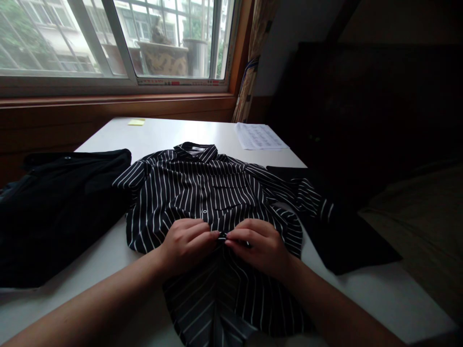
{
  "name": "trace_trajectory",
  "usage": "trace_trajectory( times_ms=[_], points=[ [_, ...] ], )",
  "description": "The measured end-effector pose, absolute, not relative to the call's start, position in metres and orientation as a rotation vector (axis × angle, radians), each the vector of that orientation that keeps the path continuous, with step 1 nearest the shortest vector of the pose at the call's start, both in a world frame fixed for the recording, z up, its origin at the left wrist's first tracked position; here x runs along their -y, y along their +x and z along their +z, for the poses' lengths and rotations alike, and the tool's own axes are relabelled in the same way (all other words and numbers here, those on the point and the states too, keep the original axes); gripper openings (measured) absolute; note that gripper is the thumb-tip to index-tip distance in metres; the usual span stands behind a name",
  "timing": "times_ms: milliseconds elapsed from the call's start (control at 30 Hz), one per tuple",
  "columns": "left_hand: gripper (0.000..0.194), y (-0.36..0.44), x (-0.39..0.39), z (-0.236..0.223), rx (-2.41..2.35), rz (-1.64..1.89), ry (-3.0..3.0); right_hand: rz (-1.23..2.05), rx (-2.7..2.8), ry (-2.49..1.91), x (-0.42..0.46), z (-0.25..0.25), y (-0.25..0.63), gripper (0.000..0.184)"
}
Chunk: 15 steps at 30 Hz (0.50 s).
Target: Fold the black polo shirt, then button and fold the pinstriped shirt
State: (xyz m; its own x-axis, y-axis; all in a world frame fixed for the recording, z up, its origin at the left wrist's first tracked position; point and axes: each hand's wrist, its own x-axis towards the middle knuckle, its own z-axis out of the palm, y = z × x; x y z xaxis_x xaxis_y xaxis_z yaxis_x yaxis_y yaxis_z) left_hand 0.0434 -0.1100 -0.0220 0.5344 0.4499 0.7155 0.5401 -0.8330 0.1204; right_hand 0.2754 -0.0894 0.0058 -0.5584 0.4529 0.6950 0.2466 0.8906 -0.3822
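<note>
A black shirt with white stripes [181, 193] lies front up on the white table, its collar pointing toward the window. At the front placket, my left hand [186, 243] pinches the fabric with thumb and fingers. My right hand [262, 246] grips the facing edge close beside it, and the two fingertips nearly meet. Above the hands a small white button [205, 211] shows on the placket. Below them the front panels hang apart, showing the inside of the shirt. Whether a button sits between the fingertips is too small to tell.
Folded dark clothing [65, 212] lies at the left of the white table [104, 140]. A black cloth [340, 236] lies under the right sleeve. Printed sheets [260, 136] and a yellow sticky note [136, 122] are at the far side, below a window [170, 43].
</note>
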Motion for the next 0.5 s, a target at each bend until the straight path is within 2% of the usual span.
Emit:
trace_trajectory(
  times_ms=[200, 500],
  points=[
    [0.003, 0.0448, 0.1102, -0.0190, 0.852, -1.157, -2.639, 0.332, 2.206, -0.498, 0.0881, 0.0051, 0.2755, 0.021],
    [0.008, 0.0468, 0.1102, -0.0168, 0.858, -1.138, -2.634, 0.255, 2.215, -0.530, 0.0895, 0.0054, 0.2759, 0.013]
  ],
)
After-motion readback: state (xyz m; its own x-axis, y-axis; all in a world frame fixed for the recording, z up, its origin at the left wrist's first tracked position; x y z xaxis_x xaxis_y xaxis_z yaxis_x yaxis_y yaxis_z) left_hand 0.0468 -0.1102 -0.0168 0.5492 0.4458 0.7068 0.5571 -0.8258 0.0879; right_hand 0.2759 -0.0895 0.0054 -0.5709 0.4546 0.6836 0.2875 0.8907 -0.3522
